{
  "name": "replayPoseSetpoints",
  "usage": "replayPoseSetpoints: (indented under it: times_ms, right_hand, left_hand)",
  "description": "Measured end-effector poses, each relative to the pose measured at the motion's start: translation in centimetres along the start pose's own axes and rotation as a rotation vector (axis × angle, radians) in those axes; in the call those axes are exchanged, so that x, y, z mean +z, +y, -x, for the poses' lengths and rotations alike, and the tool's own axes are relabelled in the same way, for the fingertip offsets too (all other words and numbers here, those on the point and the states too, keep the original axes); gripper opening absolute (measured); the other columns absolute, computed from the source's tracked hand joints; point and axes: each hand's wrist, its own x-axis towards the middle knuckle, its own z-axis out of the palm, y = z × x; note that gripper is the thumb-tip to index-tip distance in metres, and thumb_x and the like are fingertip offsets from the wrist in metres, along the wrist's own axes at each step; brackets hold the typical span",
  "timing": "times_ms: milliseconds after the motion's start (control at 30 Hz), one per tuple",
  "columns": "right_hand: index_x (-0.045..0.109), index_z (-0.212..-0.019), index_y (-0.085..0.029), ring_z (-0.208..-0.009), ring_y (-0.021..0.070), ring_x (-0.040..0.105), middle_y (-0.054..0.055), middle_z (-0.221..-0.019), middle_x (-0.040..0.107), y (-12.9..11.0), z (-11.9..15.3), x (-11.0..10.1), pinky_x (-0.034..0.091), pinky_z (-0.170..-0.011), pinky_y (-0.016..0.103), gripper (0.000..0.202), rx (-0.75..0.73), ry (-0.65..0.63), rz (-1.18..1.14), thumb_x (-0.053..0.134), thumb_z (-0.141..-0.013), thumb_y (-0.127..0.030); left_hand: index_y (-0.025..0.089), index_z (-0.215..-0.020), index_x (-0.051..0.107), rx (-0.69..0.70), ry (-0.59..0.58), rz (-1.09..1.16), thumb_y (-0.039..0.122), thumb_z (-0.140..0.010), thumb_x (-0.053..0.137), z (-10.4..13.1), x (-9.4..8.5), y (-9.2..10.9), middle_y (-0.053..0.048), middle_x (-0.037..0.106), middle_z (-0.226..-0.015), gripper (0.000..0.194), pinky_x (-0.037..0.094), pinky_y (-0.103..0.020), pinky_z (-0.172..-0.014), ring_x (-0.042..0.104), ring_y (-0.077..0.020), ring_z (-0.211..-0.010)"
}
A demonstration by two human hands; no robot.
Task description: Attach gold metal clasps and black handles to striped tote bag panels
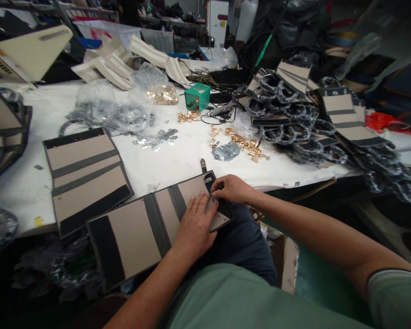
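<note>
A long beige panel with dark grey strips and black ends [133, 237] slants over the table's front edge towards my lap. My left hand [197, 221] lies flat on its right part, fingers stretched out and fingertips close to the black end. Over that black end my right hand [231, 188] is closed in a pinch; whatever sits between its fingertips is too small to make out. Beside the fingers a small silver metal plate [208, 179] shows on the black strip. A short dark tab with a metal piece [203, 165] sticks out beyond the panel's far edge.
Another panel [85, 160] lies at left. Silver plates [226, 151] and gold-coloured fittings [250, 145] are scattered ahead, near a green box [197, 97] and a corded pen-shaped tool [221, 109]. Panels with plastic-wrapped handles [291, 119] are piled at right. Plastic bags [116, 114] lie behind.
</note>
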Motion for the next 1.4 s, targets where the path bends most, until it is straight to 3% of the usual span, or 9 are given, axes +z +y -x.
replayPoseSetpoints:
  times_ms: [333, 500, 600, 767, 933, 1100, 1200, 1300, 1400]
  right_hand:
    - [0.077, -0.091, -0.024, -0.080, 0.0154, 0.067, -0.001, -0.087, 0.076, -0.3, 0.3, 0.4, 0.045, -0.073, 0.025, 0.012, -0.065, 0.072, 0.197, 0.069, -0.082, -0.025]
    - [0.077, -0.088, -0.027, -0.088, 0.0226, 0.069, 0.002, -0.090, 0.078, 0.4, 0.8, 1.3, 0.046, -0.078, 0.031, 0.015, -0.086, 0.054, 0.282, 0.064, -0.082, -0.032]
    - [0.075, -0.085, -0.030, -0.083, 0.0256, 0.070, 0.002, -0.088, 0.077, 2.6, -0.8, 2.5, 0.048, -0.076, 0.035, 0.014, -0.126, 0.074, 0.246, 0.063, -0.080, -0.033]
    - [0.072, -0.076, -0.034, -0.083, 0.0297, 0.070, 0.004, -0.084, 0.076, 4.6, -1.9, 3.3, 0.052, -0.079, 0.040, 0.011, -0.168, 0.094, 0.163, 0.062, -0.077, -0.035]
    - [0.072, -0.070, -0.036, -0.085, 0.0314, 0.071, 0.005, -0.084, 0.077, 5.1, -2.5, 3.7, 0.053, -0.081, 0.043, 0.011, -0.183, 0.112, 0.129, 0.063, -0.074, -0.035]
    - [0.074, -0.073, -0.031, -0.082, 0.0287, 0.070, 0.004, -0.082, 0.077, 1.9, -0.9, 1.4, 0.052, -0.078, 0.039, 0.014, -0.192, 0.095, 0.049, 0.062, -0.077, -0.038]
    - [0.073, -0.077, -0.025, -0.075, 0.0243, 0.067, 0.004, -0.074, 0.073, -1.7, 2.6, -1.6, 0.049, -0.071, 0.034, 0.025, -0.170, 0.275, -0.090, 0.064, -0.082, -0.048]
    - [0.062, -0.069, -0.021, -0.052, 0.0149, 0.054, -0.001, -0.055, 0.058, -4.1, 3.6, -3.2, 0.042, -0.053, 0.027, 0.036, -0.192, 0.458, -0.421, 0.069, -0.083, -0.054]
    - [0.055, -0.069, -0.021, -0.043, 0.0101, 0.044, -0.006, -0.050, 0.049, -3.7, 1.9, -2.2, 0.039, -0.045, 0.024, 0.041, -0.326, 0.551, -0.828, 0.072, -0.083, -0.055]
  left_hand:
    - [0.020, -0.153, 0.043, -0.026, -0.020, 0.028, 0.022, -0.075, 0.070, 0.1, 0.2, 0.0, -0.017, 0.034, -0.164, 0.082, 0.019, -0.056, -0.128, 0.022, -0.0337, -0.156]
    - [0.020, -0.157, 0.034, -0.022, -0.060, 0.037, 0.042, -0.079, 0.071, 1.3, -0.6, 0.5, -0.019, 0.032, -0.164, 0.090, 0.021, -0.056, -0.128, 0.027, -0.0351, -0.154]
    - [0.016, -0.159, 0.029, 0.039, -0.054, -0.036, 0.050, -0.080, 0.071, 1.4, 0.5, -0.7, -0.021, 0.034, -0.163, 0.096, 0.030, -0.056, -0.125, 0.030, -0.0371, -0.152]
    - [0.027, -0.153, 0.040, 0.022, 0.055, -0.231, 0.031, -0.081, 0.073, 0.5, 3.7, -1.9, -0.012, 0.053, -0.153, 0.080, 0.050, -0.052, -0.113, 0.052, -0.0339, -0.138]
    - [0.031, -0.144, 0.054, -0.012, 0.111, -0.327, 0.014, -0.085, 0.061, -0.7, 6.5, -2.4, -0.007, 0.060, -0.147, 0.062, 0.055, -0.052, -0.106, 0.059, -0.0307, -0.132]
    - [0.024, -0.154, 0.040, 0.034, 0.001, -0.226, 0.028, -0.085, 0.066, 0.1, 3.2, -1.9, -0.012, 0.042, -0.161, 0.074, 0.045, -0.054, -0.117, 0.043, -0.0316, -0.146]
    - [0.020, -0.157, 0.034, 0.025, -0.108, -0.086, 0.052, -0.076, 0.074, 0.8, -0.1, -0.1, -0.016, 0.026, -0.168, 0.096, 0.030, -0.058, -0.124, 0.029, -0.0367, -0.153]
    - [0.021, -0.156, 0.035, -0.044, -0.144, -0.097, 0.037, -0.076, 0.076, 0.2, -1.5, 0.4, -0.014, 0.026, -0.169, 0.091, 0.021, -0.056, -0.127, 0.024, -0.0349, -0.155]
    - [0.021, -0.155, 0.037, -0.016, -0.143, -0.124, 0.030, -0.077, 0.073, -0.7, -1.1, 0.2, -0.014, 0.027, -0.168, 0.086, 0.018, -0.054, -0.127, 0.021, -0.0330, -0.156]
